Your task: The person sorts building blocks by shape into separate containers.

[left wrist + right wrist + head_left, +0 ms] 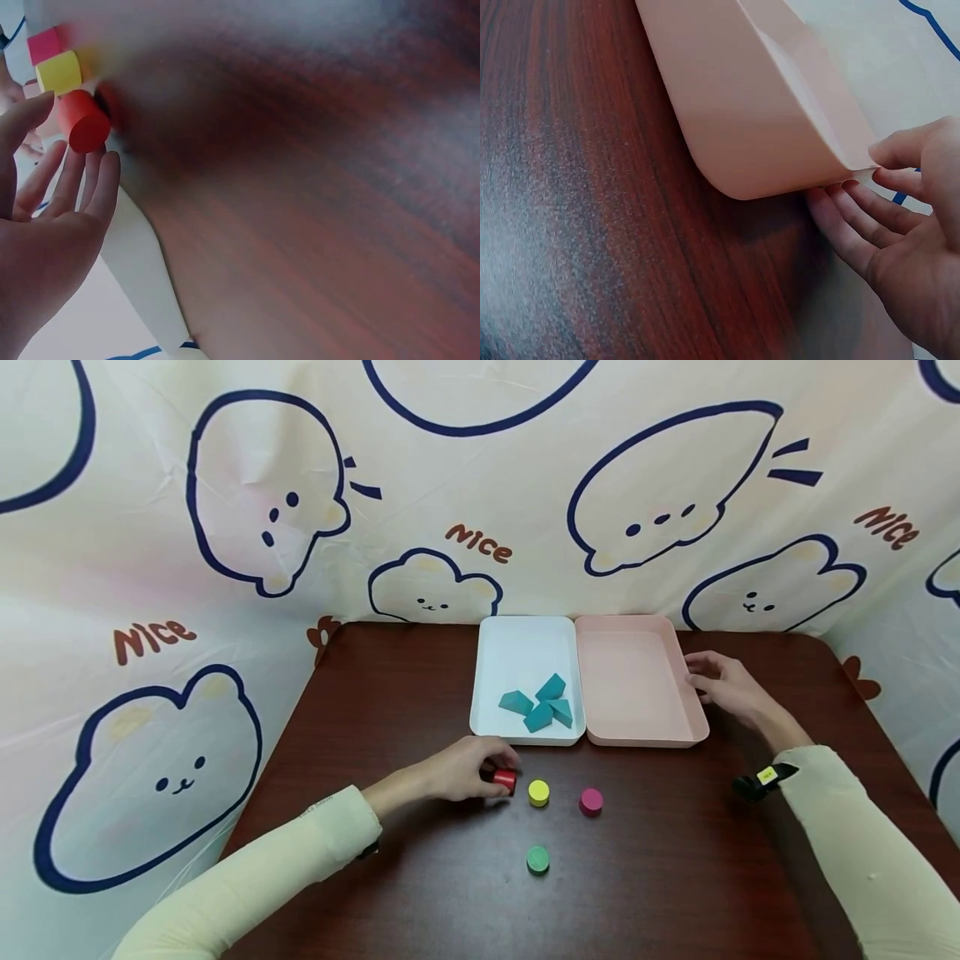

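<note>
A red cylinder (504, 779) lies on its side between the thumb and fingers of the left hand (461, 770), its round end facing the palm in the left wrist view. The fingertips (109, 161) reach right at its side, while the thumb stands a little off it. Beside it are a yellow cylinder (538, 792) and a magenta cylinder (591, 802). At the pink tray's (636, 735) right side, the right hand (723, 683) pinches the rim, thumb on top and fingers below, as the right wrist view shows.
A white tray (491, 668) stands against the pink tray's left side and holds several teal blocks (537, 717). Nearer the front sits a green cylinder (537, 860) on the dark wooden table (637, 893). A printed curtain (525, 485) hangs behind the table.
</note>
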A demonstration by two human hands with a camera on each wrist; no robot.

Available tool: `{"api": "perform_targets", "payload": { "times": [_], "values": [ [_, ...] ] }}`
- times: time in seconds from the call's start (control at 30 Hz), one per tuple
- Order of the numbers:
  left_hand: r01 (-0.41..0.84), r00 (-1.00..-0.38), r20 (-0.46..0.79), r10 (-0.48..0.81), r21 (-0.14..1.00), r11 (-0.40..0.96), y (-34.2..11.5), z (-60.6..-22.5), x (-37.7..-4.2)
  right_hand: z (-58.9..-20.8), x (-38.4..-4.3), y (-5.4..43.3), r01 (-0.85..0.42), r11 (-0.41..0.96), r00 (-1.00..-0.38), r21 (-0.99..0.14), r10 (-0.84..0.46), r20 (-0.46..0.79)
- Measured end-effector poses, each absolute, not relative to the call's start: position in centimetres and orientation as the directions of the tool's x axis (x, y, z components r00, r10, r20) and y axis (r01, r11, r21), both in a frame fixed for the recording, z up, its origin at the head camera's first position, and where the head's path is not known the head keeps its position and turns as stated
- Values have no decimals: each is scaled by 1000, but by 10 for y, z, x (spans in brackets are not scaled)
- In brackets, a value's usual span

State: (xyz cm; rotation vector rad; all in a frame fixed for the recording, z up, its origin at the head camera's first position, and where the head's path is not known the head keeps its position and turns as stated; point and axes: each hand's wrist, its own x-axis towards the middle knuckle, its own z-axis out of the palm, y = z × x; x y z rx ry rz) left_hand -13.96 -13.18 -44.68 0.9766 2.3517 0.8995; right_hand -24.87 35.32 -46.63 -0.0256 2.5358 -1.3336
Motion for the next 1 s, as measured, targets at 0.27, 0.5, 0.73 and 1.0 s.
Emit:
{"api": "perform_targets", "payload": {
  "times": [0.27, 0.5, 0.73, 1.0],
  "values": [
    [460, -671, -144, 728, 689, 560, -130, -450, -138, -469, -248, 355, 99, 573, -963, -814, -150, -223],
    [451, -677, -158, 719, 683, 575, -129, -452, -137, -473, -247, 357, 96, 571, -963, -816, -154, -221],
    [485, -669, -143, 729, 660, 575, -127, -455, -136, -474, -248, 354, 100, 566, -960, -819, -162, -229],
    [476, -665, -140, 734, 678, 560, -125, -450, -137, -470, -246, 354, 99, 564, -960, -820, -163, -229]
  ]
}}
